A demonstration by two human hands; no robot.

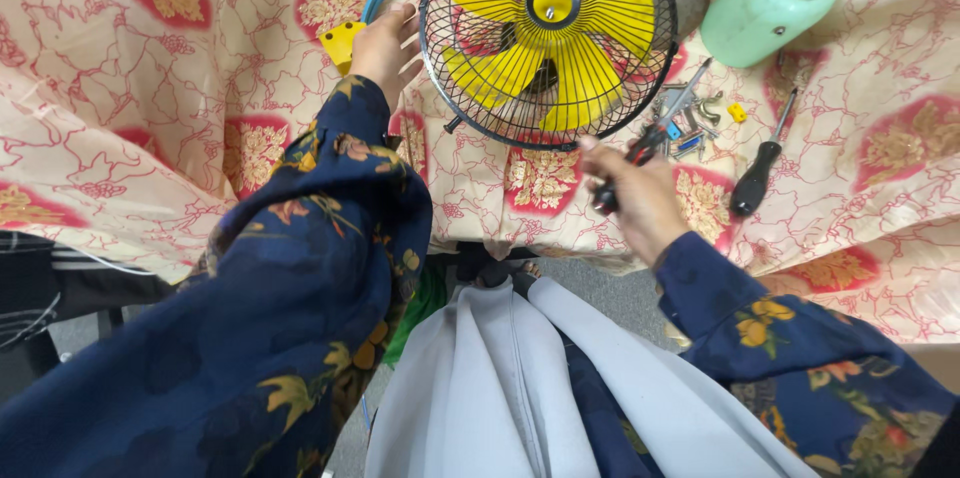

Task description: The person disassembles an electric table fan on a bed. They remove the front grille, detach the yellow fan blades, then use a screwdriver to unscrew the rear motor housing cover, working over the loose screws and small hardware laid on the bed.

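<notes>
Two hands, left (385, 43) touching fan grille (548, 38), right (640, 200) gripping screwdriver (655, 133) below

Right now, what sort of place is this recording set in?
Probably a home table used for repair work, not a workshop. A flowered cloth covers it; a fan lies partly taken apart beside loose screws and a spare screwdriver.

Round black wire-metal fan guard (548, 38) over glossy yellow plastic blades (585, 68); matt mint-green plastic motor housing (770, 3) far right; printed cream-and-red cloth table cover (150, 88).
</notes>
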